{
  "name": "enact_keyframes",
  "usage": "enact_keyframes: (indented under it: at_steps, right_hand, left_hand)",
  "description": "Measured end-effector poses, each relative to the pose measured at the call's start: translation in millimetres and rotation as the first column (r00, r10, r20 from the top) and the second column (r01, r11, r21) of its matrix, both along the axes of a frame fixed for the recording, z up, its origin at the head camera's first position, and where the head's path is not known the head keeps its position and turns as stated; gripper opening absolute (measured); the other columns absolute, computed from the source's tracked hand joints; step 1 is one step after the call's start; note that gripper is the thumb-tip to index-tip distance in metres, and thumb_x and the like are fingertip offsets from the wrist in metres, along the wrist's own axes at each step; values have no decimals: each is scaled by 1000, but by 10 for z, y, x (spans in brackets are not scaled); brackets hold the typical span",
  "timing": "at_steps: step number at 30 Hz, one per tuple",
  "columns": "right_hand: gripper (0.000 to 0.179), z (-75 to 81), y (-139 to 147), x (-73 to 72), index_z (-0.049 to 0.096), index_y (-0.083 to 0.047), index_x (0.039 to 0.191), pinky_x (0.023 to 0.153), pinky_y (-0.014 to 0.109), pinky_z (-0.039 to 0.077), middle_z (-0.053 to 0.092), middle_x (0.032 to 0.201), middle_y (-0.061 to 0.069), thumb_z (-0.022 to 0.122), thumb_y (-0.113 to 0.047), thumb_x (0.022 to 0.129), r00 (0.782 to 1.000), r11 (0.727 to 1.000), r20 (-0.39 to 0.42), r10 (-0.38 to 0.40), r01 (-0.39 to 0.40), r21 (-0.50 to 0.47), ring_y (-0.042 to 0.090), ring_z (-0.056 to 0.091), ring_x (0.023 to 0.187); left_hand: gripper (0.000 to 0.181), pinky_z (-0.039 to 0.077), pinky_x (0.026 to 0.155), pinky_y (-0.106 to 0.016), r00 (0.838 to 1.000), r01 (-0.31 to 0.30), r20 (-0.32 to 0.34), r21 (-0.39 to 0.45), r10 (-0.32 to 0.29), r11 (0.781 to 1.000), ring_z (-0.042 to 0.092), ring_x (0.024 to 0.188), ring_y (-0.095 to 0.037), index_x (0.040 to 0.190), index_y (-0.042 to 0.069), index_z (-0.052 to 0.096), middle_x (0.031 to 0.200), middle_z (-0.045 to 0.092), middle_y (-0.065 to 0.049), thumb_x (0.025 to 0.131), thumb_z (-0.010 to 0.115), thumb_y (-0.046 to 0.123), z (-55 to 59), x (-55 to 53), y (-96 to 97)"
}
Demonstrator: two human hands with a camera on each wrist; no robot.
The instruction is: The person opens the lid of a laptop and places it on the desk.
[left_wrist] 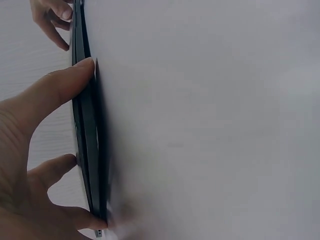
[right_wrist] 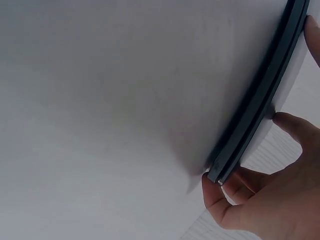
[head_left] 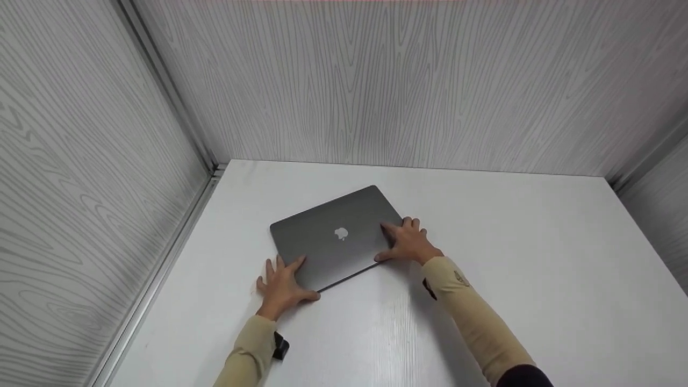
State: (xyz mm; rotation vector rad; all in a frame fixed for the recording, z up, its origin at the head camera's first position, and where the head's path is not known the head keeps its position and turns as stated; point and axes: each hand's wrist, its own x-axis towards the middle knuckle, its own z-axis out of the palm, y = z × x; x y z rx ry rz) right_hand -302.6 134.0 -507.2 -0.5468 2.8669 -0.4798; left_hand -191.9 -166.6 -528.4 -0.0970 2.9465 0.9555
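A closed grey laptop (head_left: 328,258) with a pale apple logo (head_left: 341,233) on its lid lies at an angle on the white table (head_left: 516,258). My left hand (head_left: 280,290) holds its near left corner: the thumb is on the front edge, one finger touches the lid and the others are at the left side. At the right end, my right hand (head_left: 411,242) grips the near corner, thumb at the front edge, one finger on the lid and the rest around the side. Both wrist views show the laptop's thin dark edge (left_wrist: 90,130) between the fingers; its underside is hidden.
Wood-grain panels stand behind the table (head_left: 376,80) and along its left (head_left: 80,188), with another at the far right (head_left: 661,215). A metal rail (head_left: 161,269) runs along the left side. Small dark devices sit at both wrists.
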Motion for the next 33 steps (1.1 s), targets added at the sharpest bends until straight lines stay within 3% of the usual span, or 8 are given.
enact_keyframes:
  at_steps: [10,33]
  right_hand:
    - [107,26,107,53,41,-9,156,98,71,34,32,142,41,93,-45,69,999,1000,37,6,-5,-10,55,30,130]
    - [101,-22,485,235,44,-3,152,94,73,35,32,139,45,93,-38,70,996,995,13,-88,89,-40,57,30,128]
  left_hand:
    - [96,10,106,-78,999,33,37,15,-34,999,10,148,-55,147,10,56,157,20,-40,63,98,28,43,-88,31]
    - [92,6,108,-77,993,101,58,57,-105,993,9,150,-50,145,14,58,160,19,-35,63,98,27,17,-207,311]
